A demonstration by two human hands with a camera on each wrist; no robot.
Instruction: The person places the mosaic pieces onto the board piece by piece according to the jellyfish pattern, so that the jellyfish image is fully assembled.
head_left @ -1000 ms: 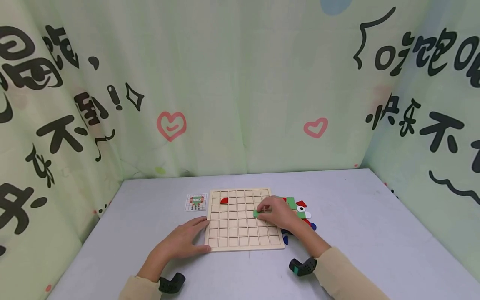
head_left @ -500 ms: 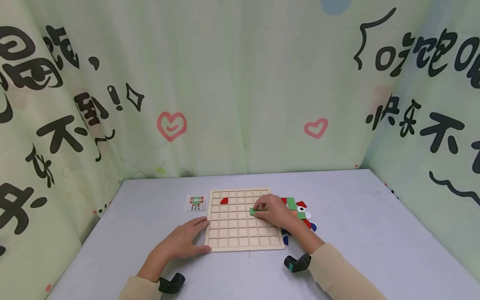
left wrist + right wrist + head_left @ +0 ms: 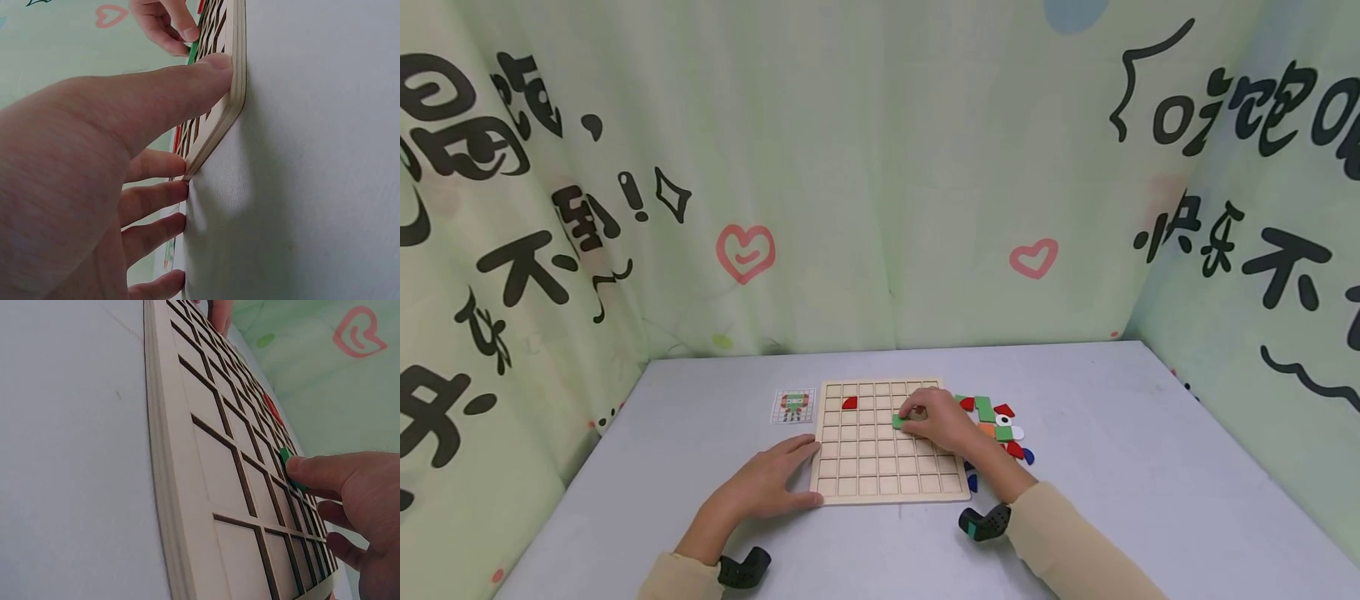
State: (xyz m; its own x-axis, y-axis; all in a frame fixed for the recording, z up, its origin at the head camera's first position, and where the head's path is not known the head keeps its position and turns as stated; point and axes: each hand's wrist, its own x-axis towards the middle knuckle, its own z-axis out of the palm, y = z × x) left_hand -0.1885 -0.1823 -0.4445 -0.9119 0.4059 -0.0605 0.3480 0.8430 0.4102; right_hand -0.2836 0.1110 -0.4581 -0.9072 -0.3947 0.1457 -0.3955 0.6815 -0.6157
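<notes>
A wooden grid board (image 3: 857, 487) lies flat on the table, its square cells edged by thin raised strips. My right hand (image 3: 942, 421) pinches a green tile (image 3: 897, 422) between thumb and fingers, close over the board's upper middle cells. In the right wrist view the thumb lies against the green tile (image 3: 285, 454). My left hand (image 3: 771, 479) rests at the board's left side with fingers extended. Its thumb touches the near-left corner and the fingertips meet the side edge, as the left wrist view shows. One red curved-edge tile (image 3: 850, 402) sits in an upper-left cell.
A small picture card (image 3: 793, 406) with a coloured figure on a grid lies left of the board. Along the board's right side is a loose pile of green (image 3: 984, 409), red, blue, white and orange pieces, partly behind the right hand. A printed curtain surrounds the table.
My right hand has moved left across the board with the green tile, uncovering more of the loose pieces at the right. My left hand has stayed at the board's edge.
</notes>
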